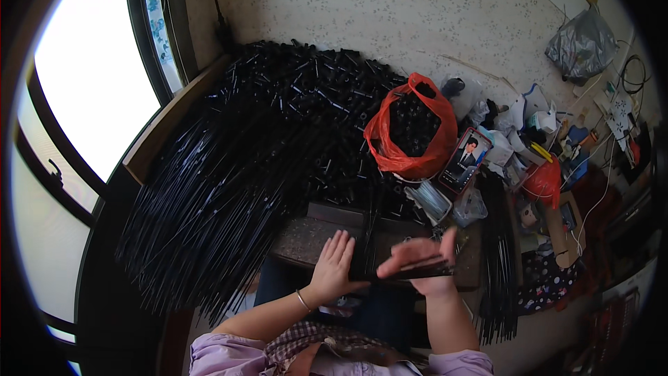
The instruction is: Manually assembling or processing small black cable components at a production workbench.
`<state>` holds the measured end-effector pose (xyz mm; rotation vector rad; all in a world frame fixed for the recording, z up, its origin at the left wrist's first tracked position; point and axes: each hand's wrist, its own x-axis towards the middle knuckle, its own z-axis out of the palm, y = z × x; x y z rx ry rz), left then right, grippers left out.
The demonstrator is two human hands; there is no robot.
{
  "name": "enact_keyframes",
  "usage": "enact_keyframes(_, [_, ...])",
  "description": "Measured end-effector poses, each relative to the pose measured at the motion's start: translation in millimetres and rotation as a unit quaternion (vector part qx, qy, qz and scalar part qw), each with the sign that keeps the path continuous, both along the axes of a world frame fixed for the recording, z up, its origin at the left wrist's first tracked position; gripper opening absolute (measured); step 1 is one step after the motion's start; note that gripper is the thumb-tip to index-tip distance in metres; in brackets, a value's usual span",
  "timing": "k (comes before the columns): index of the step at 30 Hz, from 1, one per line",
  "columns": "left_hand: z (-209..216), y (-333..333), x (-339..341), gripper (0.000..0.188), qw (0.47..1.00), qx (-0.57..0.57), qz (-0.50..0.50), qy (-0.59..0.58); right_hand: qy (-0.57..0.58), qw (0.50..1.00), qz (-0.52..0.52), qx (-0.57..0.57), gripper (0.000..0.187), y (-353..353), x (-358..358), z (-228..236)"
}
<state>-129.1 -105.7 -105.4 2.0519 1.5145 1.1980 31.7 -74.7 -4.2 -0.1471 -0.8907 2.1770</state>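
Note:
My left hand [334, 269] lies with its fingers stretched out over the front edge of the dark worktop [299, 240], holding nothing that I can see. Its wrist wears a bangle. To its right, my right hand [426, 262] is turned palm up, thumb raised, with a narrow black piece [428, 269] across the palm and fingers; its exact kind is too dark to tell. Between the hands, thin black strands [371, 226] run down from the worktop. Behind them is a heap of short black tubular parts [299, 83]. Long thin black rods or cords [209, 195] fan out to the left.
A red plastic bag [379, 150] full of black parts stands behind my right hand. Beside it are a phone [466, 160] with a lit screen and a clear packet [429, 202]. More black strands [497, 264] hang at the right. A wooden board [174, 122] borders the window side.

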Motion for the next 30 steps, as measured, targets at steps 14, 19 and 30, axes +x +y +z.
enact_keyframes(14, [-4.2, 49.6, -14.9, 0.020, 0.814, 0.205, -0.481, 0.253, -0.273, 0.930, -0.087, -0.231, 0.048, 55.0, -50.6, -56.5])
enact_keyframes(19, [-9.7, 60.8, -11.8, 0.024, 0.860, 0.122, -0.444, 0.220, -0.357, 0.780, -0.480, 0.184, 0.049, 96.9, -35.3, -77.3])
enact_keyframes(30, [2.3, 58.5, -11.9, 0.021, 0.892, -0.146, -0.420, -0.077, -0.147, 0.973, -0.095, 0.152, 0.035, 12.8, -27.8, -30.5])
